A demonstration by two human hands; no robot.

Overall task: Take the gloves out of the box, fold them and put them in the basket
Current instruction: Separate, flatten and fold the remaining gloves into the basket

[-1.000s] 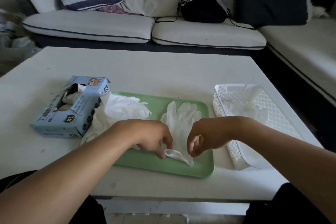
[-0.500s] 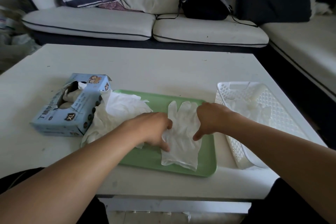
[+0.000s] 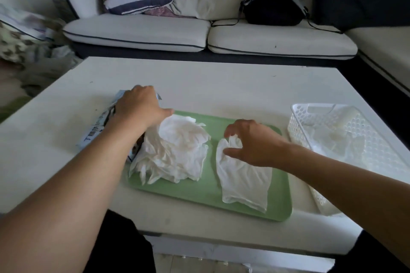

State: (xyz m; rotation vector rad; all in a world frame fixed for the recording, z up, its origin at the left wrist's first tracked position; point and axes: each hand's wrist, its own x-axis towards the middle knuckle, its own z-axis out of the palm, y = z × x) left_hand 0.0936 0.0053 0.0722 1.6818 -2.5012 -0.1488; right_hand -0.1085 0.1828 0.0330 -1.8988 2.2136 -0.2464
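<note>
Left hand [image 3: 142,106] rests on the glove box [image 3: 97,127], grip indiscernible; right hand [image 3: 248,142], fingers curled, pinches the folded glove [image 3: 244,180] on the green tray [image 3: 208,186]; basket [image 3: 297,122] alongside on the bench [image 3: 221,86].

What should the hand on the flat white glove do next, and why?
Probably fold the thin white glove over on itself. It lies flat and unfolded on the green plastic tray, with the right hand already pinching its finger end. The white perforated plastic basket waits just to the right. The left hand is busy at the light blue cardboard glove box.
</note>
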